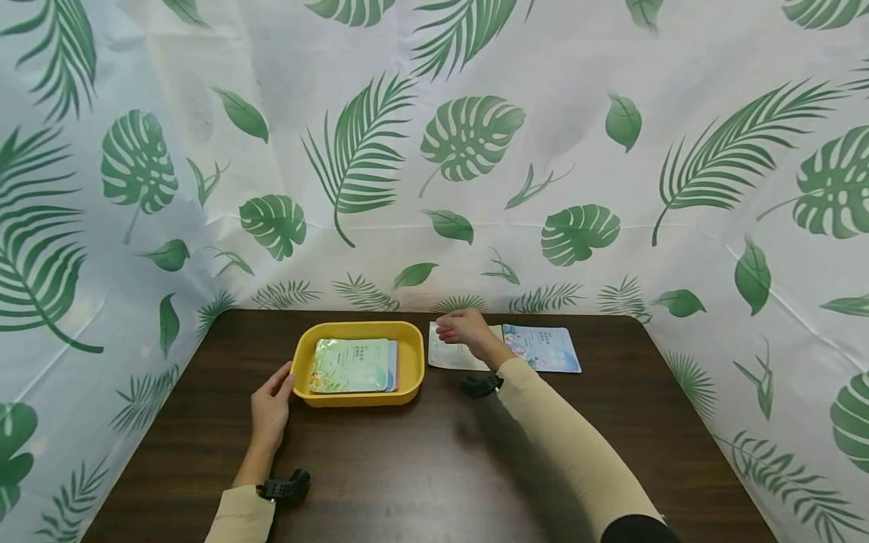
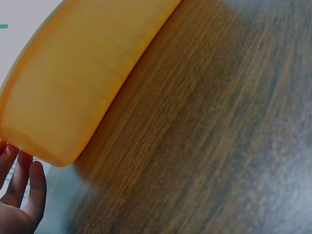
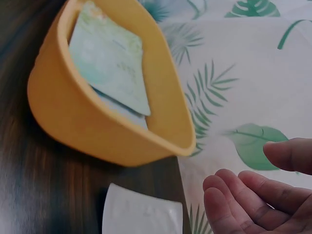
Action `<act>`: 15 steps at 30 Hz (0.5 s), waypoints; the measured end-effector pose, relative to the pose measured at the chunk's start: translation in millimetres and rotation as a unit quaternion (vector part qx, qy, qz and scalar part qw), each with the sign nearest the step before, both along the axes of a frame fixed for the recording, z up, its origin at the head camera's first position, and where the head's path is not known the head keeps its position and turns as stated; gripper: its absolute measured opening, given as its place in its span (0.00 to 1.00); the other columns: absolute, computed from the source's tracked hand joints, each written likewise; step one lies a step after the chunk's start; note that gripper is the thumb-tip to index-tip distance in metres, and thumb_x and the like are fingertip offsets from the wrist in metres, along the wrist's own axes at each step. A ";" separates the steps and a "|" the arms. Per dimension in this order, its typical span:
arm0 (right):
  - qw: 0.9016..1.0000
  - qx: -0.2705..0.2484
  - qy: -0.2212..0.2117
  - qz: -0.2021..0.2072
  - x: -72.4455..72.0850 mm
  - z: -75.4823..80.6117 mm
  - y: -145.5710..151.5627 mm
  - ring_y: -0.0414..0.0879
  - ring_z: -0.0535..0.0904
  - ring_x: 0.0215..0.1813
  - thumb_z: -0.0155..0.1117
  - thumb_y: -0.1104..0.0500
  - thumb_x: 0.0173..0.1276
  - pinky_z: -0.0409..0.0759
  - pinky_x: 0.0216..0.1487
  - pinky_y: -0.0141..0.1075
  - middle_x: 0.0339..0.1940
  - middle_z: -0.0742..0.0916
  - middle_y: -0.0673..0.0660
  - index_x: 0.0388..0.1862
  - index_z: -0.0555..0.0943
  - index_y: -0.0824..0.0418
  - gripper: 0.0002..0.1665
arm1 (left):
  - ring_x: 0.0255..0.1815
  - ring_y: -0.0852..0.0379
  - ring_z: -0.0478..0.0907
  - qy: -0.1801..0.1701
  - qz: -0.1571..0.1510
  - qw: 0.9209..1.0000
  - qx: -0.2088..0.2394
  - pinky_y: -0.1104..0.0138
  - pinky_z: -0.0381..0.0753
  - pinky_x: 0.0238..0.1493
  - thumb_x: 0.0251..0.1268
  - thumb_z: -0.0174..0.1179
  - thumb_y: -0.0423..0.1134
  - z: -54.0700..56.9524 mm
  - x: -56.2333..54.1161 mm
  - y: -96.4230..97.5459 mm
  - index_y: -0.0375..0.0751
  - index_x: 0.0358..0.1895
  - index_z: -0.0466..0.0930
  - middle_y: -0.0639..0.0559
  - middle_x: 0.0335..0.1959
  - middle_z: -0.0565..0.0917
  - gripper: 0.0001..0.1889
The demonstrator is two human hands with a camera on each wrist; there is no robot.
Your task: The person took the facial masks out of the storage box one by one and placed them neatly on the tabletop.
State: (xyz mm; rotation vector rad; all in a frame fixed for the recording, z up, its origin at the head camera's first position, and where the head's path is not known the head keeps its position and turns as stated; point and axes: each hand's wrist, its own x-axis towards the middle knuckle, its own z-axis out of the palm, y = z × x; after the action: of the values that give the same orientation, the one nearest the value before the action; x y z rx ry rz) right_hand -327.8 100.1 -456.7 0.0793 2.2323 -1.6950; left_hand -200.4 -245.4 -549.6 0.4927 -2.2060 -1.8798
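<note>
A yellow basket (image 1: 361, 400) sits at the back left of the dark table with flat face-mask sachets inside, a green-and-white sachet (image 1: 351, 366) on top and bluish edges showing under it. At the basket's left end my left hand (image 1: 271, 407) touches the outer wall with its fingertips; in the left wrist view its fingers (image 2: 22, 173) look fairly straight. My right hand (image 1: 468, 333) hovers over a white sachet (image 1: 451, 356), fingers loosely bent and thumb apart, holding nothing in the right wrist view. Right of it lies a blue floral sachet (image 1: 550, 348), partly behind my right wrist.
The dark wooden table (image 1: 394, 467) ends at the back against a white sheet (image 1: 502, 249) printed with green leaves, which also hangs along both sides. A black wrist device (image 1: 287, 486) is on my left wrist and a second black wrist device (image 1: 480, 385) on my right.
</note>
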 end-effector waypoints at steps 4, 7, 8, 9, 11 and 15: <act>1.000 0.000 -0.005 0.014 -0.3 0.3 -12.2 0.60 0.84 0.51 0.60 0.58 0.72 0.81 0.57 0.47 0.52 0.84 0.72 0.56 0.79 0.74 0.22 | 0.72 0.49 0.64 -0.001 -0.002 1.000 -0.004 0.92 0.69 0.43 0.77 0.48 0.48 -0.9 0.1 -0.4 0.40 0.71 0.66 0.43 0.73 0.67 0.26; 1.000 0.004 -0.008 0.026 -0.9 0.9 -21.1 0.61 0.83 0.53 0.59 0.58 0.72 0.79 0.60 0.49 0.53 0.84 0.71 0.56 0.78 0.74 0.22 | 0.72 0.49 0.64 0.002 -0.001 1.000 -0.003 0.93 0.68 0.43 0.77 0.48 0.48 -1.1 -0.7 -0.9 0.40 0.71 0.66 0.43 0.73 0.67 0.26; 1.000 0.007 -0.009 0.027 -1.3 0.8 -24.0 0.60 0.83 0.52 0.60 0.58 0.71 0.79 0.60 0.49 0.52 0.85 0.70 0.56 0.79 0.74 0.22 | 0.72 0.49 0.64 0.003 -0.001 1.000 -0.003 0.93 0.68 0.44 0.77 0.48 0.48 -1.0 -1.0 -1.1 0.40 0.71 0.66 0.43 0.73 0.67 0.26; 1.000 0.011 -0.008 0.027 -1.6 0.6 -26.9 0.59 0.84 0.51 0.60 0.58 0.71 0.79 0.60 0.49 0.51 0.85 0.70 0.56 0.79 0.73 0.22 | 0.72 0.49 0.64 0.003 -0.001 1.000 -0.002 0.93 0.68 0.44 0.76 0.48 0.48 -0.9 -1.2 -1.1 0.40 0.71 0.66 0.43 0.73 0.67 0.26; 1.000 0.011 -0.008 0.022 -2.0 -0.2 -32.2 0.57 0.85 0.46 0.60 0.59 0.71 0.80 0.59 0.49 0.49 0.86 0.69 0.54 0.80 0.73 0.20 | 0.72 0.49 0.64 0.002 -0.002 1.000 -0.003 0.93 0.68 0.44 0.76 0.48 0.49 -0.7 -1.5 -1.1 0.40 0.71 0.66 0.43 0.73 0.67 0.27; 1.000 0.011 0.000 0.009 -1.2 -4.2 -43.1 0.49 0.85 0.38 0.60 0.61 0.70 0.82 0.56 0.48 0.43 0.87 0.66 0.52 0.81 0.73 0.18 | 0.72 0.49 0.64 0.000 -0.002 1.000 -0.005 0.93 0.68 0.43 0.77 0.48 0.48 -0.3 -0.7 -0.7 0.39 0.71 0.66 0.43 0.73 0.67 0.26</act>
State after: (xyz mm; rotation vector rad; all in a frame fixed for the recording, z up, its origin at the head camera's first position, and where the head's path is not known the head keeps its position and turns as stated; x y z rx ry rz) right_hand -329.0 57.0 -460.9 0.0646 2.2466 -1.6607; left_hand -201.1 -246.0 -549.9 0.4865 -2.2180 -1.8704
